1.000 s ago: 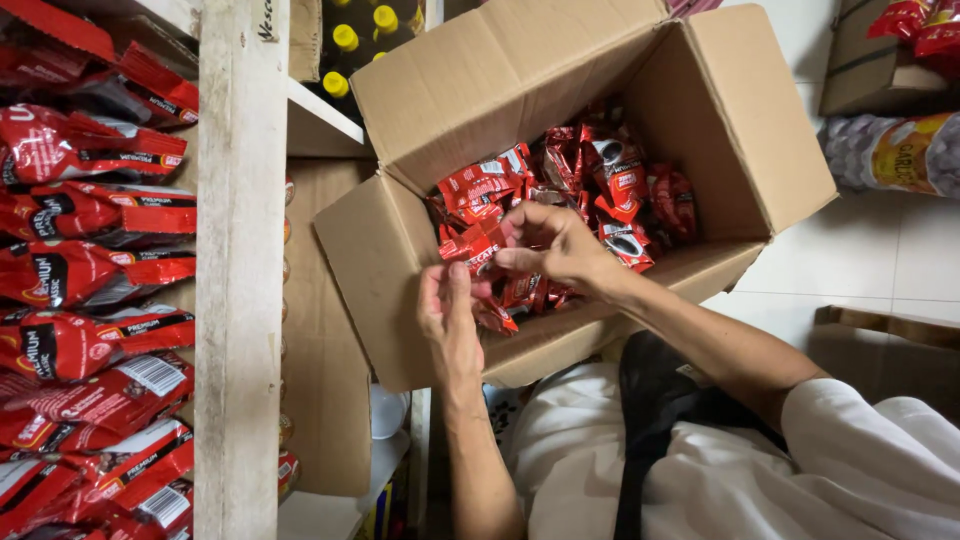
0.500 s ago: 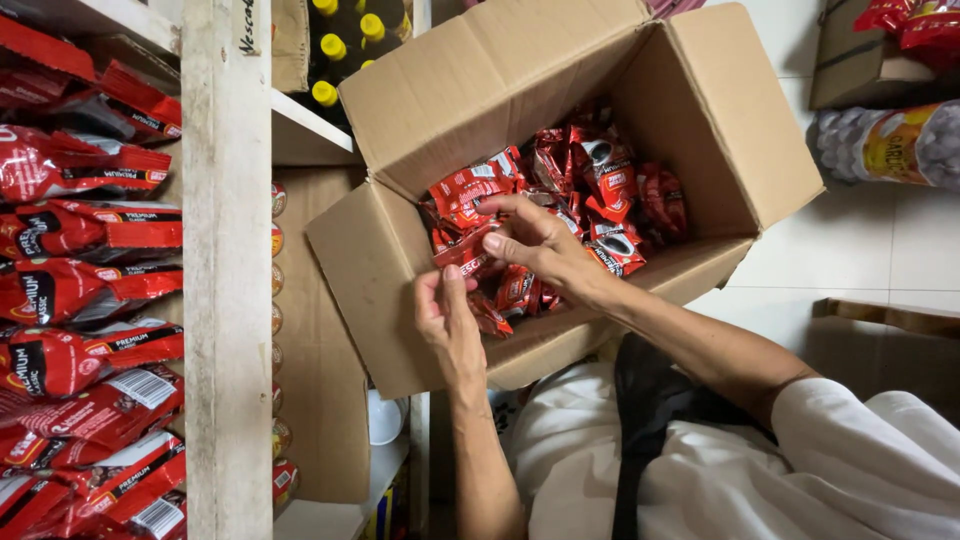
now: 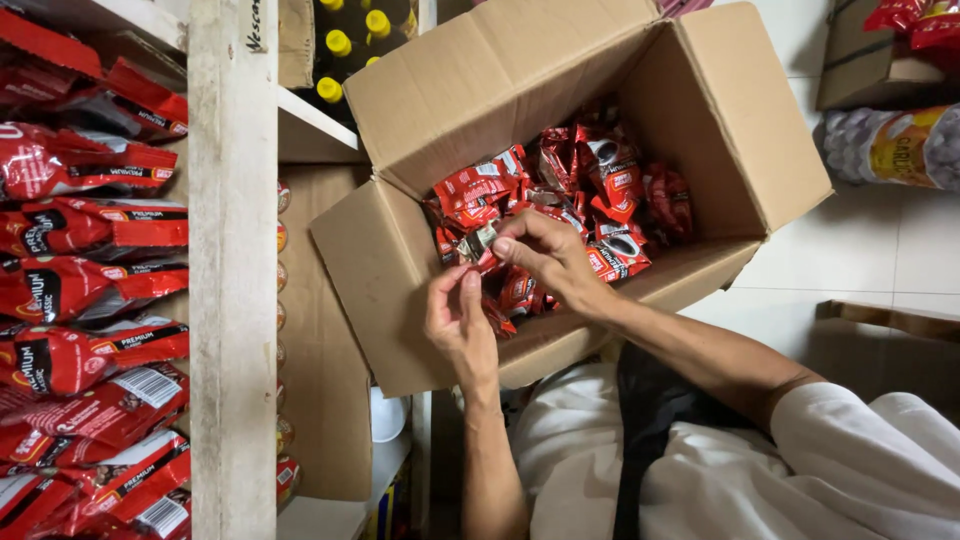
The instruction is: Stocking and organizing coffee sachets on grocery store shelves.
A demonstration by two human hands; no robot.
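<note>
An open cardboard box (image 3: 400,270) rests on my lap, tilted, with several small red sachets (image 3: 600,190) heaped inside. My right hand (image 3: 545,255) reaches over the near wall and pinches a red sachet (image 3: 480,240) at the box's left inner side. My left hand (image 3: 460,320) is just below it at the rim, fingers closed on the lower part of the same string of red sachets (image 3: 497,310). Both hands are close together, almost touching.
A white wooden shelf post (image 3: 230,300) stands at the left, with rows of red packets (image 3: 80,280) hanging beyond it. Yellow-capped bottles (image 3: 345,45) sit on a shelf behind the box. Another carton (image 3: 870,60) and a wrapped pack (image 3: 900,145) lie on the tiled floor at right.
The view has shifted slightly. My right hand has drawn a sachet toward the box's left side, and my left hand has risen a little to meet it.
</note>
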